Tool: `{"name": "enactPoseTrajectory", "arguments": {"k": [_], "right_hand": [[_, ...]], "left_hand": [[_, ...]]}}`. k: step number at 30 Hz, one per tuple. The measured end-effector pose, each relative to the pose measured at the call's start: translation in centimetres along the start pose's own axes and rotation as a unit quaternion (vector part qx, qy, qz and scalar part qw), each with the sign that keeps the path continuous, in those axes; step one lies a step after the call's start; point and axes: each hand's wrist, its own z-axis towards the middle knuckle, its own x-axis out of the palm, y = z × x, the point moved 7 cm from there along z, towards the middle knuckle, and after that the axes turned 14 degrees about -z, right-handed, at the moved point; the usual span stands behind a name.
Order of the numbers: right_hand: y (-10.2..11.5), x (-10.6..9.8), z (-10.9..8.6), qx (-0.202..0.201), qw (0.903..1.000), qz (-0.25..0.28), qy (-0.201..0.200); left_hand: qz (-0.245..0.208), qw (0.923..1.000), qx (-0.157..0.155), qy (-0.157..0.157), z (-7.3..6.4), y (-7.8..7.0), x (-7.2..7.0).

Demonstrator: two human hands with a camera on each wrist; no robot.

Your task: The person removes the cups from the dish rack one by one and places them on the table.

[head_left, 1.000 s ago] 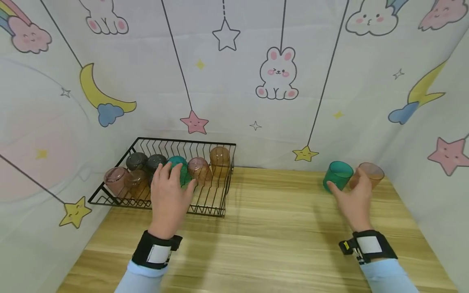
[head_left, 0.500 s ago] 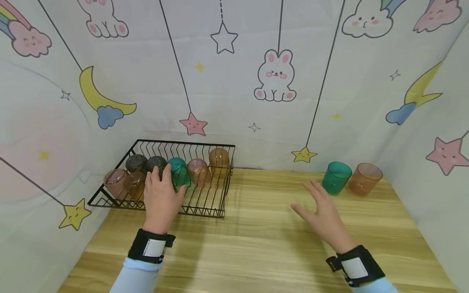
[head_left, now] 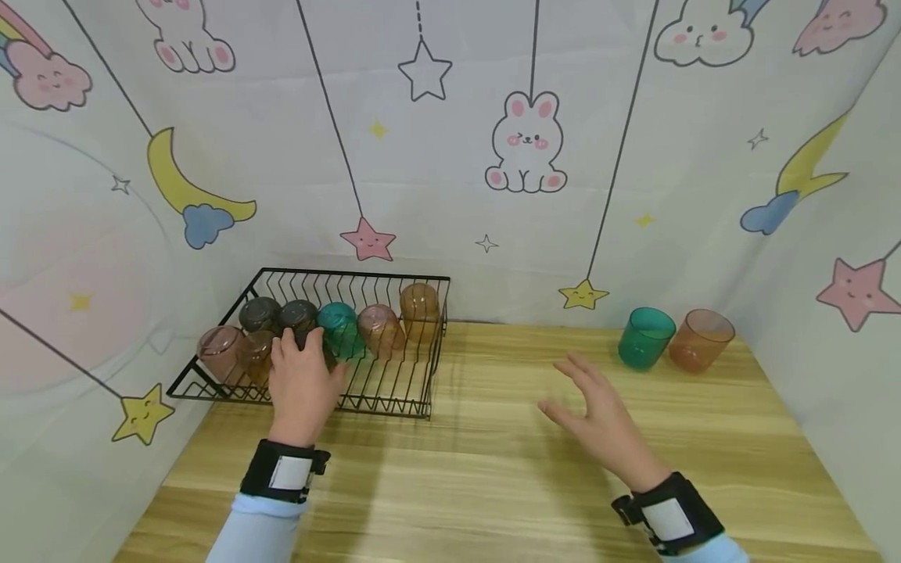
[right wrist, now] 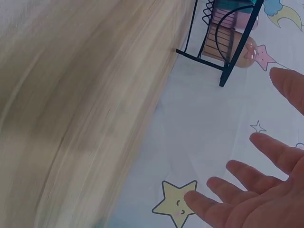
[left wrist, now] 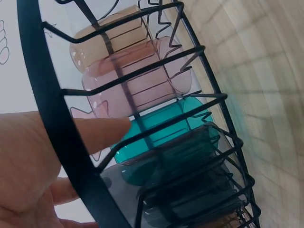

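My left hand point(head_left: 303, 391) is over the front of the black wire rack point(head_left: 383, 408), its fingers around the top of a dark smoky glass. In the left wrist view the thumb point(left wrist: 102, 132) stands apart from that smoky glass point(left wrist: 175, 183), overlapping the teal glass point(left wrist: 166, 128). Other upside-down glasses stand beside it: a teal glass point(head_left: 339, 324), a pink glass point(head_left: 381, 330) and an amber glass point(head_left: 421, 309). My right hand point(head_left: 601, 422) hovers above the table with fingers spread, holding nothing. Right of it, a green glass point(head_left: 644, 340) and a peach glass point(head_left: 700, 342) stand upright.
Further left in the rack are another pink glass point(head_left: 221, 352), a second amber glass point(head_left: 256, 356) and dark glasses point(head_left: 259, 314) at the back. A white cloth wall point(head_left: 436, 172) with printed figures closes off the rear and sides of the wooden table point(head_left: 479, 469).
My right hand has let go of the peach glass and moved left and nearer. The left hand has shifted left, from near the teal glass to the front smoky one.
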Motion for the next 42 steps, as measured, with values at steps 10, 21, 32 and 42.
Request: {"name": "enactPoseTrajectory", "arguments": {"k": [10, 21, 32, 42], "right_hand": [[0.7, 1.2, -0.5, -0.014, 0.9989, 0.01, 0.044], [0.8, 0.9, -0.7, -0.013, 0.999, 0.009, 0.043], [1.2, -0.7, -0.7, -0.016, 0.9999, 0.002, 0.006], [1.5, -2.3, -0.6, 0.014, 0.9994, 0.01, -0.031]], "left_hand": [[-0.001, 0.9998, 0.003, 0.022, -0.1, -0.6, -0.1], [-0.004, 0.9997, 0.011, 0.02, -0.8, -2.0, -0.6], [-0.039, 0.9934, 0.087, -0.064, -1.4, -6.4, -3.4], [-0.113, 0.9734, 0.168, -0.107, -2.7, -12.3, -4.3]]}}
